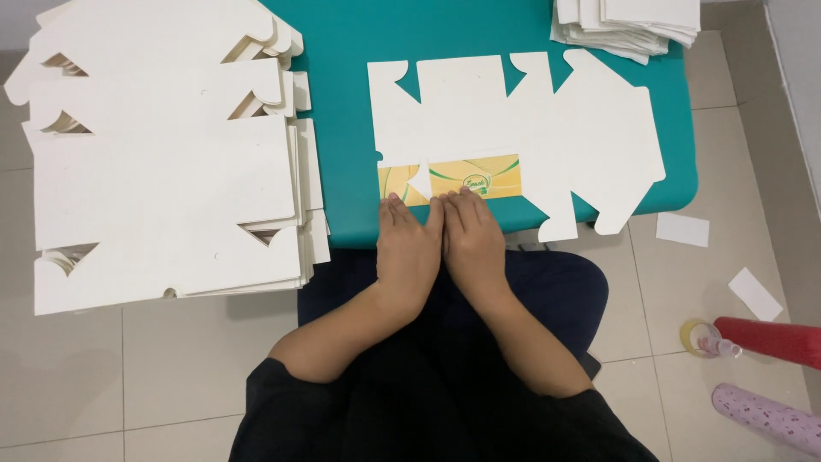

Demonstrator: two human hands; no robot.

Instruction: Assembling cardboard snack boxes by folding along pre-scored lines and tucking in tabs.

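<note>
1. My left hand [409,248] lies palm down at the near edge of the teal desk [342,145], fingers stretched flat and close together, closed on nothing; its fingertips press the folded yellow-and-green printed flap [492,175] of the flat box blank [522,128].
2. My right hand [472,239] sits right beside it, thumbs side by side and touching or nearly so, likewise flat and open, fingertips resting on the same printed flap near its middle.
3. The box blank is a white die-cut sheet spread out across the middle and right of the desk, its notched tabs pointing away from me and one pointed end overhanging the desk's right and near edges. Only the strip folded over toward me shows the printed side.
4. To my left, a tall stack of blanks [162,171] of the same white card lies well apart from the one under my hands, covering the desk's left part and reaching past its edge.
5. At the far right corner of the desk sits a smaller pile of folded white card [629,21].
6. On the tiled floor [171,368] to the right I see two loose white paper scraps [682,229], a roll of clear tape [697,336], a red roll [774,340] and a pale purple patterned roll [765,417].
7. My dark sleeves and lap fill the bottom of the view.
</note>
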